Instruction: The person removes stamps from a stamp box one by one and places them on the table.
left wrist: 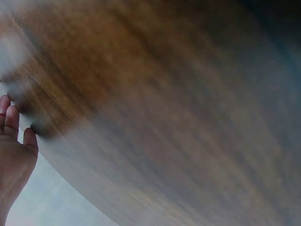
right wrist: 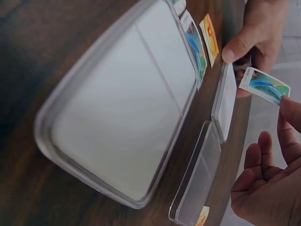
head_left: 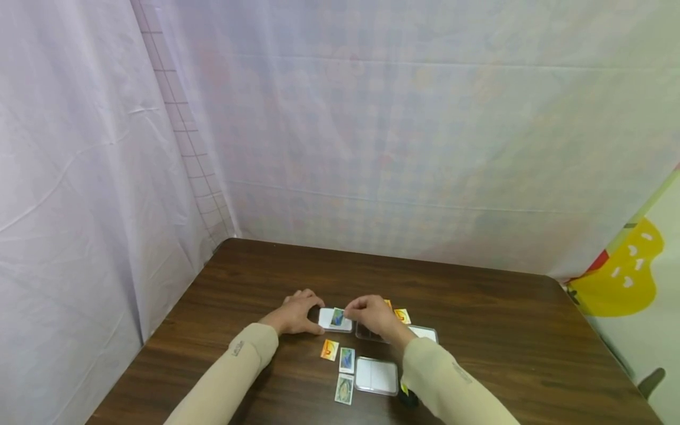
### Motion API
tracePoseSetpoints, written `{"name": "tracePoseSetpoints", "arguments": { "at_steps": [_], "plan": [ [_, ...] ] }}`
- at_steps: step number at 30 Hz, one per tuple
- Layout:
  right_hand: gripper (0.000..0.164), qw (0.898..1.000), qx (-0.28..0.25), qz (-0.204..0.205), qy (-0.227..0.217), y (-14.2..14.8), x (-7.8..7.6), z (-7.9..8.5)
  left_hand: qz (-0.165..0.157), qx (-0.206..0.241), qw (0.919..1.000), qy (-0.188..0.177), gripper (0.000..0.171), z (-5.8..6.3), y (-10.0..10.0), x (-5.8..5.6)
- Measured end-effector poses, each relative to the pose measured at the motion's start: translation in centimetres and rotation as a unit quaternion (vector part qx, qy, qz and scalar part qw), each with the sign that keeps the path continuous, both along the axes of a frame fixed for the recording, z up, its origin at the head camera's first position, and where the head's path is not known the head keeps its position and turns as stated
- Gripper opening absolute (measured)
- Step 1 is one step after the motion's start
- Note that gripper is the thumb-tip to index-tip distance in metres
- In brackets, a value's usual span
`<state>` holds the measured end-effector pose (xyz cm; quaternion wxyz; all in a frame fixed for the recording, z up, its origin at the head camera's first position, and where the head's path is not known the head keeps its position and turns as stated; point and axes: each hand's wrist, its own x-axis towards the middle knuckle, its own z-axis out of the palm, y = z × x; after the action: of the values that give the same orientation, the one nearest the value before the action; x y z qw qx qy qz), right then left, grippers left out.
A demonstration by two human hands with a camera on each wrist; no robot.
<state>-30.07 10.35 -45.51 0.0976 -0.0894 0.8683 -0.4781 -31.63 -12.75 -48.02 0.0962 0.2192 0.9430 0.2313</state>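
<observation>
My right hand point(head_left: 374, 316) pinches a small blue-green postage stamp point(right wrist: 265, 85) by one end, between thumb and forefinger. In the head view, the stamp overlaps a flat clear case with a white inside point(head_left: 326, 319). My left hand point(head_left: 298, 313) spans the left end of that case, thumb at its near corner and forefinger at its far corner. From the right wrist, the left thumb point(right wrist: 237, 46) shows at the case's edge. Several left fingers point(left wrist: 13, 120) appear extended in the left wrist view. A second clear case point(right wrist: 200, 172) lies beside the first, partly under my right hand.
Nearer me lies another clear case with a white inside point(head_left: 376, 376). Left of it are an orange stamp point(head_left: 329, 349), a blue stamp point(head_left: 347, 359) and a greenish stamp point(head_left: 343, 389). Another orange stamp point(head_left: 402, 316) sits beyond my right wrist. White curtains point(head_left: 372, 147) hang behind the wooden table point(head_left: 478, 330).
</observation>
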Motion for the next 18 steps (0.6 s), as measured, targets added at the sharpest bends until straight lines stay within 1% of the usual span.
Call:
{"name": "tracePoseSetpoints", "arguments": {
  "at_steps": [7,10,18],
  "plan": [
    [0.009,0.999,-0.025,0.023,-0.007,-0.3,1.3,0.1,-0.005,-0.001,1.0,0.004,0.057,0.0,0.0,0.1],
    [0.01,0.999,-0.04,0.033,-0.017,-0.4,1.8,0.1,-0.008,0.002,1.0,0.006,0.056,0.0,0.1,0.1],
    [0.011,0.997,-0.028,0.067,-0.004,-0.8,3.4,0.1,-0.011,0.006,0.9999,0.007,0.055,0.0,0.0,0.1]
  ]
}}
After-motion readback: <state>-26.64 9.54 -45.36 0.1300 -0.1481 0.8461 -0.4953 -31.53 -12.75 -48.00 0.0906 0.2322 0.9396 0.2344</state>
